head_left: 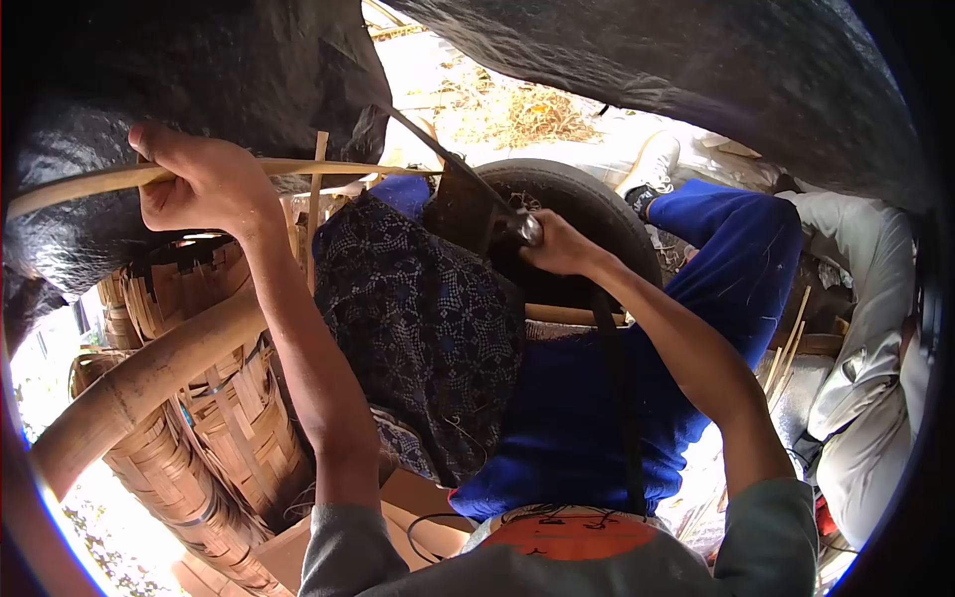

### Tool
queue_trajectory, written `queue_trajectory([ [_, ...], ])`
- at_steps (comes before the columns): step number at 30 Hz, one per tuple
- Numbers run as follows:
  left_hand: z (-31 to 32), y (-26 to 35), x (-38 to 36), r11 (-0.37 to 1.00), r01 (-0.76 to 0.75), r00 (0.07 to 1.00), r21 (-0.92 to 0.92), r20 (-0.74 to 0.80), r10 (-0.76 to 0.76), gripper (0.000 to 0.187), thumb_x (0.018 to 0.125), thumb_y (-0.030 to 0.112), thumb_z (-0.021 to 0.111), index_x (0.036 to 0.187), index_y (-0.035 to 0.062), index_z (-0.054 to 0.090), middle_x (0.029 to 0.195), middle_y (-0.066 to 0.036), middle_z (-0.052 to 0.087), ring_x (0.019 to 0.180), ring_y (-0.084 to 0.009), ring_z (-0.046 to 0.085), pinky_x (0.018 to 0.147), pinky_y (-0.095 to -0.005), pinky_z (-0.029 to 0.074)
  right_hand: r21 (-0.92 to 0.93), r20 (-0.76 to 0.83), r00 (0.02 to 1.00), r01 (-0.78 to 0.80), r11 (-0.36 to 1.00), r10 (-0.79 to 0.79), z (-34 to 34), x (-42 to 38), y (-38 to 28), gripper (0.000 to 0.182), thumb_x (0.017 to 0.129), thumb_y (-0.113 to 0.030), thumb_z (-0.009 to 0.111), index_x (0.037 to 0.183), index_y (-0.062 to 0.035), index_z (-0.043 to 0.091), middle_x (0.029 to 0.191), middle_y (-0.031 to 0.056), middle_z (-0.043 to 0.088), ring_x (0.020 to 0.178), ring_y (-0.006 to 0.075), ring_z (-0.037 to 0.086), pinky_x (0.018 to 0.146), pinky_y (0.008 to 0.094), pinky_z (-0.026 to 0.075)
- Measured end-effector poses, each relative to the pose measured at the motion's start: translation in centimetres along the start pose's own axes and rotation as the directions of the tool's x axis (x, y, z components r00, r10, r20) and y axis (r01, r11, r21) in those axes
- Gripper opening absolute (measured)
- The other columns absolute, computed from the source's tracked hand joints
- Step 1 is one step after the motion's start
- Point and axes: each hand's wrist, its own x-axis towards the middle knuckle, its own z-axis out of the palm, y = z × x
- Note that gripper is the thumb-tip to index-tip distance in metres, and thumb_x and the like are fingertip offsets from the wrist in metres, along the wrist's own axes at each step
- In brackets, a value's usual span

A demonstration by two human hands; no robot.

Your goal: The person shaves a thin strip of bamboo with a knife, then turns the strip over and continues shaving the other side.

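Note:
My left hand (pixel 204 187), raised at the upper left, is closed around a long flat bamboo strip (pixel 90 189). The strip runs to the right past an upright thin stick (pixel 315 214), and its far end meets a long metal blade (pixel 438 149). My right hand (pixel 557 244) is closed on the blade's shiny handle end, in front of a dark round tire (pixel 617 219). The blade slants up and left from that hand. A dark patterned cloth (pixel 418 318) lies over my left leg, below the strip.
Woven bamboo baskets (pixel 189 448) and a thick bamboo pole (pixel 149 378) stand at the left. Black plastic sheeting (pixel 676 60) hangs overhead. Shavings (pixel 517 109) lie beyond the tire. Another person's light trousers (pixel 856 328) show at the right.

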Motion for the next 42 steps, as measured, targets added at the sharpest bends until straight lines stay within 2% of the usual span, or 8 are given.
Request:
queue_trajectory([
  [4,-0.9,-0.5,0.2,0.994,-0.014,0.996,0.104,0.091,0.005,0.054,0.093,0.024,0.046,0.046,0.0117,0.022,0.042,0.005,0.028,0.042,-0.005,0.024,0.043,-0.0242,0.02,-0.214,-0.026,0.937,-0.345,0.914,0.348,-0.6,-0.4,4.3,0.039,0.067,-0.016,0.06,0.102,-0.0001,0.059,0.093,0.0219,0.063,0.094,0.0325,0.061,0.079,0.0372,0.046],
  [8,-3.5,0.2,-0.2,0.988,0.082,0.948,-0.129,0.317,-0.037,0.047,0.099,0.031,0.029,0.056,0.0109,0.031,0.049,0.001,0.03,0.043,-0.008,0.031,0.041,-0.0235,0.023,-0.254,-0.092,0.956,-0.292,0.922,0.278,-2.1,-0.8,0.2,0.036,0.067,-0.017,0.06,0.098,0.0008,0.058,0.092,0.0216,0.063,0.092,0.033,0.061,0.077,0.0392,0.046],
  [13,-5.7,2.1,0.8,0.962,0.113,0.941,-0.247,0.337,-0.024,0.047,0.098,0.033,0.032,0.056,0.0123,0.027,0.048,0.001,0.025,0.042,-0.0082,0.026,0.04,-0.0238,0.021,-0.247,-0.223,0.973,-0.112,0.963,0.056,-3.3,-1.0,-3.7,0.033,0.07,-0.019,0.059,0.093,0.0045,0.057,0.082,0.0271,0.06,0.086,0.0412,0.059,0.075,0.0448,0.046],
  [16,-6.5,2.6,1.9,0.744,0.489,0.825,-0.456,0.518,-0.224,0.045,0.095,0.025,0.038,0.054,0.0139,0.022,0.048,0.002,0.018,0.042,-0.007,0.014,0.042,-0.0256,0.014,-0.174,-0.267,0.96,-0.128,0.976,0.079,-3.5,-2.0,-5.5,0.031,0.071,-0.018,0.059,0.091,0.005,0.055,0.082,0.0251,0.06,0.084,0.0387,0.06,0.073,0.0452,0.046],
  [19,-6.4,2.8,1.7,0.66,0.596,0.753,-0.457,0.604,-0.261,0.043,0.094,0.021,0.037,0.054,0.0158,0.021,0.048,0.002,0.015,0.043,-0.0084,0.011,0.044,-0.0268,0.014,-0.143,-0.33,0.944,-0.077,0.987,0.026,-3.5,-2.5,-5.7,0.03,0.072,-0.019,0.059,0.089,0.0051,0.053,0.085,0.0247,0.059,0.084,0.0363,0.06,0.072,0.0446,0.045],
  [30,-5.2,3.1,0.6,0.591,0.692,0.678,-0.414,0.654,-0.335,0.044,0.092,0.021,0.041,0.053,0.0147,0.021,0.047,0.003,0.016,0.043,-0.0076,0.012,0.044,-0.0274,0.013,-0.21,-0.13,0.991,-0.069,0.975,0.042,-3.4,-3.1,-7.0,0.027,0.072,-0.02,0.058,0.081,0.0049,0.051,0.068,0.016,0.057,0.062,0.0259,0.059,0.056,0.0398,0.046],
  [35,-4.4,2.6,0.9,0.587,0.705,0.661,-0.398,0.668,-0.34,0.044,0.091,0.019,0.042,0.053,0.0155,0.02,0.048,0.003,0.015,0.044,-0.008,0.011,0.046,-0.0275,0.014,0.011,-0.061,0.995,-0.077,0.997,0.078,-2.7,-3.9,-9.4,0.013,0.073,-0.009,0.055,0.072,0.0003,0.046,0.05,0.0057,0.047,0.037,0.0125,0.046,0.034,0.0296,0.034],
  [42,-3.4,1.1,1.7,0.509,0.772,0.549,-0.38,0.802,-0.233,0.045,0.089,0.02,0.044,0.052,0.0153,0.019,0.046,0.003,0.017,0.043,-0.0076,0.01,0.045,-0.0282,0.012,0.307,0.097,0.995,-0.029,0.951,-0.001,-1.5,-3.8,-11.7,0.006,0.077,-0.004,0.049,0.076,0.0006,0.046,0.05,0.0032,0.045,0.04,0.013,0.046,0.038,0.0316,0.035],
])
